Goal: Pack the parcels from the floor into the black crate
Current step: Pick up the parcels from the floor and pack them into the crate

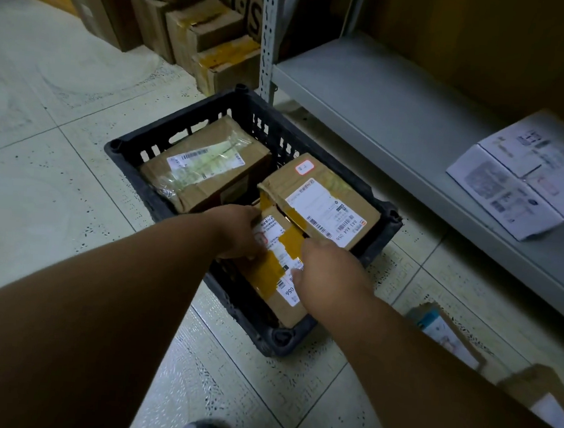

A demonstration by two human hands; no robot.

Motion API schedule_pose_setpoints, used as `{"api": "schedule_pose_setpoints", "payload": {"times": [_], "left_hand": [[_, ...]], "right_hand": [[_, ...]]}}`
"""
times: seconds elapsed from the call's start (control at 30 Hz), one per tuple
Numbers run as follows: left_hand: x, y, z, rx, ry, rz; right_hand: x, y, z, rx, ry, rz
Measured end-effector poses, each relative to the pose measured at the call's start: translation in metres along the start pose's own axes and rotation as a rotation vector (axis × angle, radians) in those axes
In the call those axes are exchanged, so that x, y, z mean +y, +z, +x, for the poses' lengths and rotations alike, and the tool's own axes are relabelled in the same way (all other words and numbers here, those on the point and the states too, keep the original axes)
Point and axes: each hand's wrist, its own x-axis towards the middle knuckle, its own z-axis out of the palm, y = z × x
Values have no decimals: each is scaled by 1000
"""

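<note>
your left hand [238, 234] and right hand [328, 268] both grip a brown cardboard parcel [274, 277], fingers curled over its edges. it sits in the near end of the black crate [284, 344], striped with yellow tape and white barcode labels. two more labelled parcels, far-left box [207, 164] and right box [322, 203], already lie inside.

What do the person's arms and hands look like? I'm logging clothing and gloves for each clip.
Both forearms are bare, with no sleeves in view. The left hand and right hand wear no gloves. No watch, bracelet or ring shows. The fingers are mostly hidden.
</note>
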Motion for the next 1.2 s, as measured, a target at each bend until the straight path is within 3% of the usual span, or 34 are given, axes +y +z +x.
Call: {"api": "schedule_pose_setpoints", "payload": {"times": [0.1, 0.17, 0.23, 0.3, 0.37, 0.53, 0.7, 0.97, 1.2], "left_hand": [[2, -1, 2, 88, -56, -21], [8, 2, 2, 309, -54, 31], [19, 6, -2, 549, 37, 173], [34, 12, -4, 641, 200, 160], [52, 21, -3, 640, 347, 75], [116, 50, -5, 632, 639, -25], [185, 102, 5, 481, 819, 39], [236, 200, 17, 234, 828, 213], [241, 290, 27, 83, 695, 279]], "right_hand": [[-2, 1, 1, -23, -57, 43], [-2, -1, 2, -4, -81, 82], [-1, -5, 3, 50, -87, 141], [3, -12, 2, 112, -79, 209], [14, -18, -1, 218, -52, 284], [81, -16, -17, 668, 137, 378], [154, 10, -39, 779, 294, 470], [223, 81, -83, 665, 582, 563], [262, 137, -125, 310, 799, 577]]}}
